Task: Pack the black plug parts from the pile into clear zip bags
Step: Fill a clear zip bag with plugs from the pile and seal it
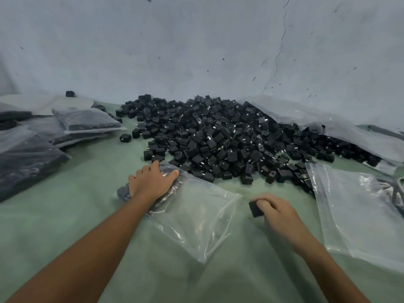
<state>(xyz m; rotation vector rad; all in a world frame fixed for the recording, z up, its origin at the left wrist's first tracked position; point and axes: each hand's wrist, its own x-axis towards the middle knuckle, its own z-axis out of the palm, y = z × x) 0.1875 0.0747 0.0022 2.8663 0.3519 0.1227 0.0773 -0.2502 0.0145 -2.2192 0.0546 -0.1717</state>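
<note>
A large crumpled clear plastic sheet (pixel 328 125) covers the right rear flank of the pile of black plug parts (pixel 218 145) and runs out of view at the right edge, so the pile's extent there cannot be told. On the left, filled bags (pixel 87 121) lie overlapped and are cut off by the frame; their dark contents show only as a blur through the plastic. At the far right edge a dark shape behind the empty bags (pixel 360 211) is too unclear to name. The pile lies against the wall at the middle of the table, its near edge touching the clear zip bag (pixel 196 215) in front of it. The left hand (pixel 150 182) rests palm down, fingers spread, on that bag's far end and hides most of the few black parts inside. The right hand (pixel 277 213), just right of the bag, pinches one plug part (pixel 255 208) with curled fingers. A stray part (pixel 125 137) lies apart between the pile and the filled bags. The table wears a pale green cover (pixel 65 226); behind it stands a blue-grey wall (pixel 196 40), spotted, with a thin crack (pixel 281 47) running down it.
</note>
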